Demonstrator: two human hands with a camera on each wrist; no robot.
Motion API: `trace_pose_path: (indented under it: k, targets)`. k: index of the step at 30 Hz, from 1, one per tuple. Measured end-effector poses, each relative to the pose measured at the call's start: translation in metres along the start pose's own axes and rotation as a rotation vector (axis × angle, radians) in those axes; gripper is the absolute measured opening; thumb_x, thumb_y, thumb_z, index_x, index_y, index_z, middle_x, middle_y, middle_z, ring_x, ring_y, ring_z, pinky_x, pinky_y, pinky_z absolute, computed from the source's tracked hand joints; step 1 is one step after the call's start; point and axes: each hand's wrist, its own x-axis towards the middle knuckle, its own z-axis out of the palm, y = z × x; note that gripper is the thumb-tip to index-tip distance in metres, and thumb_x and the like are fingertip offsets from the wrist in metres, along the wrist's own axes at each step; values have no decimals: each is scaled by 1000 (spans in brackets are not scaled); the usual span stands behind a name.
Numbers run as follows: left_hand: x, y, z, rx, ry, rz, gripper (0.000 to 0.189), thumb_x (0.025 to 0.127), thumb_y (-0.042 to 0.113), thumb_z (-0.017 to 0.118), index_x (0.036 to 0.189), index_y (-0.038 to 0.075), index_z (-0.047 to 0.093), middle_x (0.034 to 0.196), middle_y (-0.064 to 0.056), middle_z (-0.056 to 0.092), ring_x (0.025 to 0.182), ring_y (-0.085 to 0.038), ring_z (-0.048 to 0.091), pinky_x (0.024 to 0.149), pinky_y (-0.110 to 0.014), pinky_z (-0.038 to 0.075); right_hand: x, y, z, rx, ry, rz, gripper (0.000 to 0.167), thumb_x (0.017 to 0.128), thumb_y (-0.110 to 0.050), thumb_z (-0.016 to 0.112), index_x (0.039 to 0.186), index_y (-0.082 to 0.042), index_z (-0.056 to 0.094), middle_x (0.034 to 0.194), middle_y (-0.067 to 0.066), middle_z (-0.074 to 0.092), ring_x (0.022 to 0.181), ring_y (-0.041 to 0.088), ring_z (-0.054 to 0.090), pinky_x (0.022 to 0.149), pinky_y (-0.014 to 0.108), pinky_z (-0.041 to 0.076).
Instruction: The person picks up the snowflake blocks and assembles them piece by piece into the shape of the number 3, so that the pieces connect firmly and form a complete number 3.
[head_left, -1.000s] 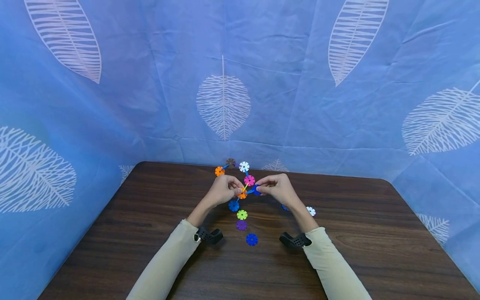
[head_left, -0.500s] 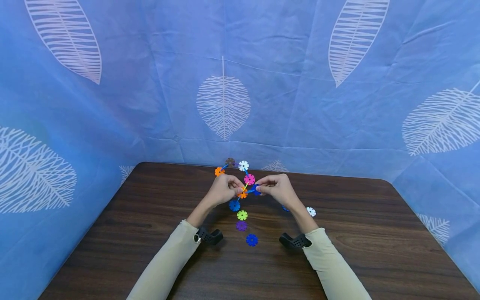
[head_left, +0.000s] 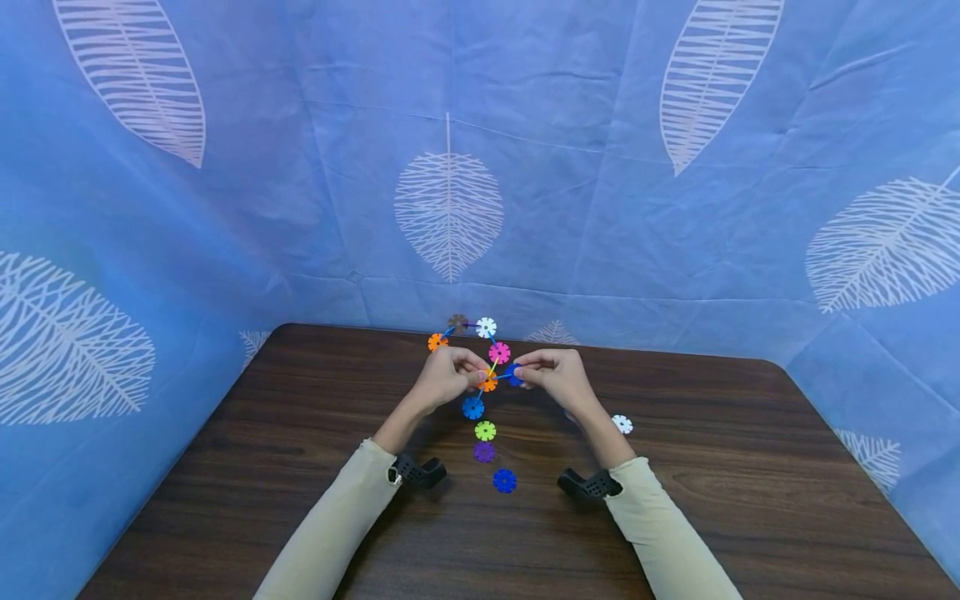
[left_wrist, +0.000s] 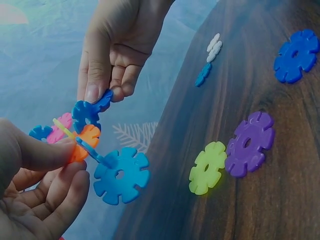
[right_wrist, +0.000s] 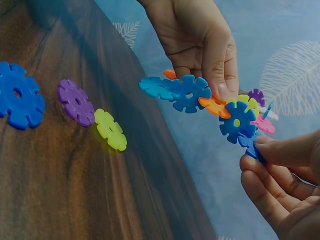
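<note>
My left hand point(head_left: 446, 379) pinches an orange notched plastic disc point(left_wrist: 89, 136) between thumb and fingers. This disc belongs to a chain of interlocked flower-shaped discs held above the table. A light blue disc point(left_wrist: 121, 175) hangs from it on one side. Beyond it the chain runs through a pink disc point(head_left: 499, 352), a white disc point(head_left: 486, 327) and a brown disc point(head_left: 458, 323). My right hand point(head_left: 555, 377) pinches a dark blue disc point(right_wrist: 248, 145) at its edge. That disc meets another blue disc point(right_wrist: 237, 121) of the chain; how deep their notches sit is unclear.
On the dark wooden table point(head_left: 300, 467) lie a lime disc point(head_left: 485, 431), a purple disc point(head_left: 484, 452) and a loose blue disc point(head_left: 505, 481). A white disc point(head_left: 622, 424) lies beside my right forearm. Behind the table hangs a blue leaf-print cloth point(head_left: 555, 233).
The chain has risen slightly and turned a little between my hands. Its far white and brown discs sit higher, and a purple link now shows between them. Both hands keep their hold.
</note>
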Motion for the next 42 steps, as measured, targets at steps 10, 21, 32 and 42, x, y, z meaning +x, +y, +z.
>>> trace_pose_path:
  k: [10,21,32,42]
  targets:
    - [-1,0,-4,-35,-62,-9,9,94,8,72,97,1,76,87,-13,75,81,-35,72,79,-48,63,-1,-1,-6,-30,-77,71,27,95,-8,72,116,9,71,97,21,77,82,29,75,86,57,60]
    - [0,-3,-9,-45,-62,12,9,94,7,72,96,-1,76,86,-15,75,87,-46,71,80,-52,62,-2,-8,-10,-120,-178,97,36,95,-9,71,123,12,65,100,29,74,88,41,73,86,57,60]
    - [0,-5,-12,-39,-39,2,9,93,8,74,95,0,77,89,-17,75,85,-44,69,79,-49,62,-16,-5,-11,-281,-382,47,25,94,-10,73,108,10,70,91,20,76,82,34,73,75,46,62]
    - [1,-5,-13,-41,-34,13,8,93,6,73,96,-1,76,87,-15,75,86,-46,68,78,-50,61,-34,-3,-2,-243,-737,-62,27,89,-7,78,111,7,70,92,18,73,79,9,69,71,21,58]
